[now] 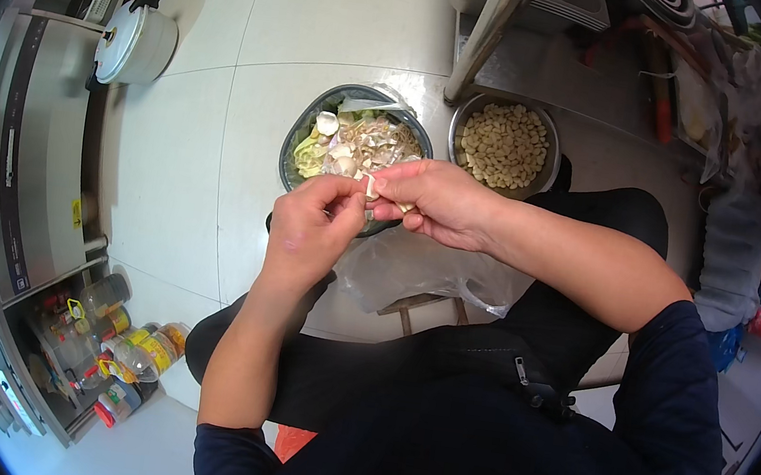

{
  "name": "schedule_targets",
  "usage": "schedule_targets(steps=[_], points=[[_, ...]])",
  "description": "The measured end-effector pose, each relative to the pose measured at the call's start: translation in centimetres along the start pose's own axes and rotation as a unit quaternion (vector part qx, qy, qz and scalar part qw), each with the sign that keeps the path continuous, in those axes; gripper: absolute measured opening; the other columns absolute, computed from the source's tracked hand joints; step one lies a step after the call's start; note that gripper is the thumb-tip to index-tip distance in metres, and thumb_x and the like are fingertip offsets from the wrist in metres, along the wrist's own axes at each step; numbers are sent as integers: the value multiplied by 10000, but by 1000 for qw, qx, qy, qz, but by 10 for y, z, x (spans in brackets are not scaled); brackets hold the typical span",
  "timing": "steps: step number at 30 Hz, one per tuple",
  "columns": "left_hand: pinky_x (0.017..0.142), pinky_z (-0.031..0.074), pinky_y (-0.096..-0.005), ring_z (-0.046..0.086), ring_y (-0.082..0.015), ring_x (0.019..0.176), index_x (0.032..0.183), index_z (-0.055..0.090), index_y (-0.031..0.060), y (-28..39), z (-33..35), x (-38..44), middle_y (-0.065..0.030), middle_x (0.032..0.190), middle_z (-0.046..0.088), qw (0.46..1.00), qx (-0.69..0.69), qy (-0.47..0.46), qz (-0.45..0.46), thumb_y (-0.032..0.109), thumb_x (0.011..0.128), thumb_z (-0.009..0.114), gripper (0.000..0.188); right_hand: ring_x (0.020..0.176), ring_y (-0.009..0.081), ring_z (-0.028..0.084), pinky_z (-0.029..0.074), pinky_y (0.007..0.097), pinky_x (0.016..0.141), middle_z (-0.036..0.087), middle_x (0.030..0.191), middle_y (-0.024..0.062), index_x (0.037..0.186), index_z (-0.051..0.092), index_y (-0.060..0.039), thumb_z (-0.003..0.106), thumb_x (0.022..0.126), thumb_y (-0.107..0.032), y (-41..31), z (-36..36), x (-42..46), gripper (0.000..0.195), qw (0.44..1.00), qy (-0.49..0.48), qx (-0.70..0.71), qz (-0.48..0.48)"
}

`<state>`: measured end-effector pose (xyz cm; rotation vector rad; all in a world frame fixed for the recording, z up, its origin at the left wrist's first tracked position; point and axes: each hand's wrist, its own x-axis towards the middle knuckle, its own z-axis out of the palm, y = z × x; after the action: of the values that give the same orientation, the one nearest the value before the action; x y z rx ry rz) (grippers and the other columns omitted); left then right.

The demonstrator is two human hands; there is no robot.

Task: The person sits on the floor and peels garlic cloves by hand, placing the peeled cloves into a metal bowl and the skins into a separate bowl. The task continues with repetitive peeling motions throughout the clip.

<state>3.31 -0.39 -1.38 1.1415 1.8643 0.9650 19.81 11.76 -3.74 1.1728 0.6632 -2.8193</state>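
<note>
A pale garlic clove [371,187] is pinched between the fingertips of both hands, above a dark bin. My left hand [314,222] grips it from the left, thumb against forefinger. From the other side my right hand [443,202] holds it, and a second pale piece, probably garlic, shows under its curled fingers. The round bin [287,148], lined with clear plastic, contains papery garlic skins [371,138], leafy scraps and white shell-like pieces. Beyond my right wrist stands a steel bowl [556,132] with many peeled garlic cloves [504,144]. The hands partly cover the bin's near side.
A clear plastic bag [419,271] lies between my knees, over a wooden frame. At left are a pressure cooker [137,44], a steel appliance [51,161] and several bottles [152,352]. A table leg [491,34] rises behind the bowl, near stacked steel pans [573,5].
</note>
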Motion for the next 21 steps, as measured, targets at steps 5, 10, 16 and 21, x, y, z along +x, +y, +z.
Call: schedule_targets(steps=[5,10,16,21], points=[[612,531,-313,654,-188,643,911,710,7,3,4,1,-118,809,686,993,99,27,62,70,856,730,86,774,45,648,395,170,523,681,954,15,1165,660,-4,642,1027,-137,2,-1,2,192,1000,0,-5,3],[593,524,-327,644,-207,626,907,680,23,2,6,-1,-113,786,661,987,122,48,93,58,849,722,80,839,57,650,416,163,553,682,1015,38,1204,655,13,609,1048,-135,1,1,-2,221,999,-32,5,10],[610,526,-282,643,-135,657,916,674,-13,6,4,-1,-88,840,687,993,83,21,80,50,885,700,75,873,62,651,429,160,571,681,1057,49,1216,652,12,591,1057,-134,-1,-2,-1,225,1000,-23,5,11],[602,525,-283,632,-142,636,881,665,-8,3,5,0,-86,809,668,989,114,18,92,41,853,711,74,769,35,641,402,170,547,698,938,-5,1120,681,-30,640,1023,-143,0,2,-3,155,1000,5,-26,-5]])
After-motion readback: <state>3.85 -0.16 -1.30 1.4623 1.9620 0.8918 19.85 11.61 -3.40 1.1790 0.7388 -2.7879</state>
